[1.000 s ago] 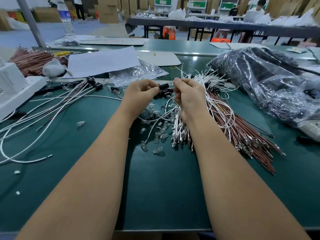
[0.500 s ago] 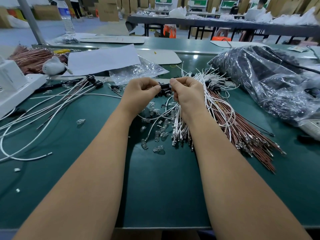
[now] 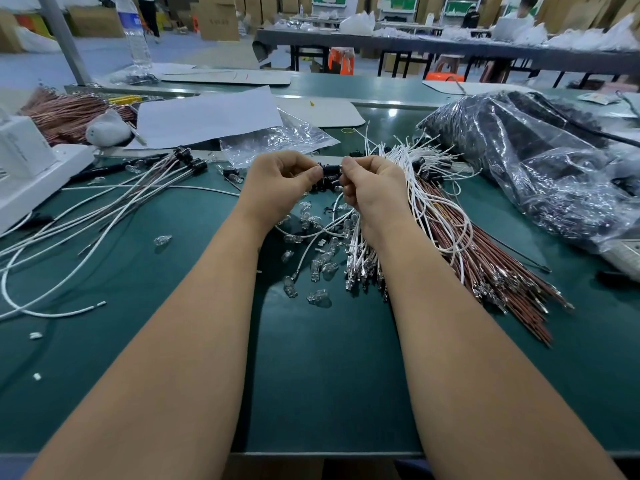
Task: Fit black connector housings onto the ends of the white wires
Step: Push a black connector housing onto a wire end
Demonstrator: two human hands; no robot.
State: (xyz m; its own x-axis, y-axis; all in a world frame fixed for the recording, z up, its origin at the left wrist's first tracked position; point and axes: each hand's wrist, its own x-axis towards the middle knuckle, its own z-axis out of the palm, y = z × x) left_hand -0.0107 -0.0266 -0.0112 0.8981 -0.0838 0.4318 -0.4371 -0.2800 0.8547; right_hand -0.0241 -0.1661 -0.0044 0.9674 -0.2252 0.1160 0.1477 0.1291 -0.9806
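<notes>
Black plastic shows between the two hands at the middle of the green table [image 3: 311,393]: a black connector housing [image 3: 330,170], pinched from one side by the curled thumb and fingers of the left hand [image 3: 277,183] and from the other by the fingertips of the right hand [image 3: 372,188], which also seem to pinch a white wire, though the wire end itself is hidden at the housing. Just beyond and below the housing lie a few more loose black housings [image 3: 323,185]. Right of the housing, under the right wrist, spreads the bundle of white wires [image 3: 429,202], lying over a bundle of brown wires [image 3: 502,271]. Nearer the person than the housing, small clear glass bulbs [image 3: 318,268] are scattered on the table. Far right of the housing sits a large clear plastic bag [image 3: 540,161] filled with dark parts, too blurred to name. Behind and left of the housing lies a smaller clear bag [image 3: 277,140], partly under a white paper sheet [image 3: 207,116]; its contents cannot be made out. Left of the housing, finished wires with black ends [image 3: 187,159] fan across the table.
</notes>
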